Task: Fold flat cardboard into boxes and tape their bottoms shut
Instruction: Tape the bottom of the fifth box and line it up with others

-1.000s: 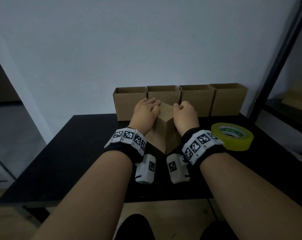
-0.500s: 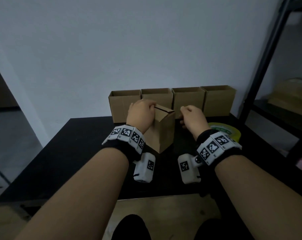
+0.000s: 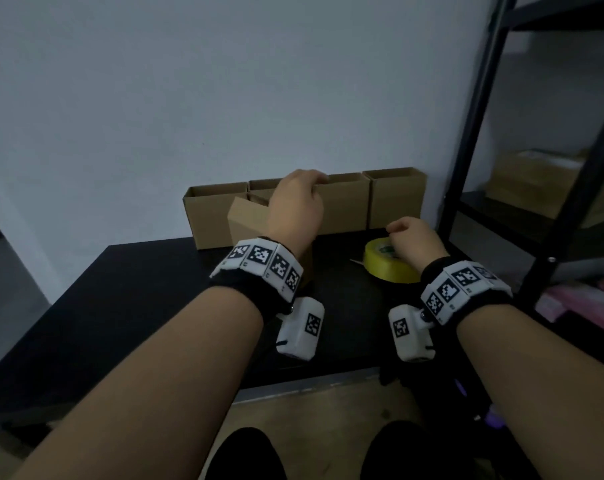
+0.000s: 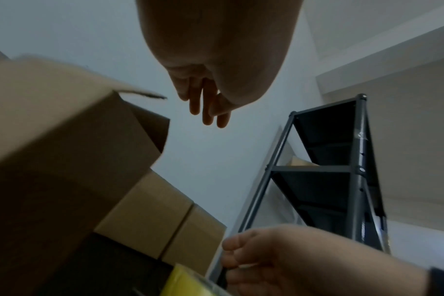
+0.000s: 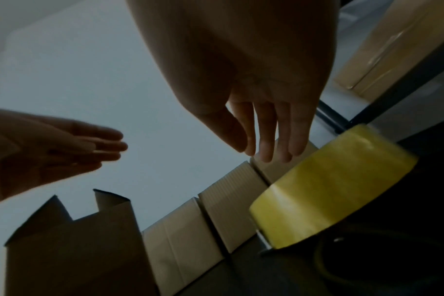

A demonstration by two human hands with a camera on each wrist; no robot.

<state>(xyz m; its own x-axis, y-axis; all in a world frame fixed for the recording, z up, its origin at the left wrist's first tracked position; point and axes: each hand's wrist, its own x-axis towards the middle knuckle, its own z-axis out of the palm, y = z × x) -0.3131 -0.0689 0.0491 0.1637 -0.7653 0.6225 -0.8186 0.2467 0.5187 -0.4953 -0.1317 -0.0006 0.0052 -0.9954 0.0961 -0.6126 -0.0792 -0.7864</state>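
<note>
A: Where's the left hand [image 3: 295,206]?

B: Middle of the head view, raised above the cardboard box [image 3: 248,220] that stands on the black table [image 3: 120,306]. In the left wrist view its fingers [image 4: 208,108] hang straight and loose, gripping nothing, with a gap of wall between them and the box's flap. The right wrist view shows them extended at mid-left of the frame, above the box's upstanding flaps.

A: So it's let go?

B: It holds nothing. The forearm runs up from the lower left of the head view, with a marker band at the wrist.

A: And the right hand [image 3: 413,240]?

B: Right of centre in the head view, low over the yellow tape roll [image 3: 387,263]. From the head and left wrist views its fingers look bent in toward the palm; the right wrist view shows them hanging down, loosely together, tips just above and beside the roll. I see nothing in it. Whether a fingertip touches the roll, I cannot tell.

A: Where's the box in the frame?

B: Centre-left of the head view, just before a row of finished boxes [image 3: 394,199] set along the wall at the table's far edge. Its top flaps are partly open.

A: Anything further out?

B: A dark metal shelf rack [image 3: 473,133] stands at the right edge of the frame, with cardboard on its shelves.
</note>
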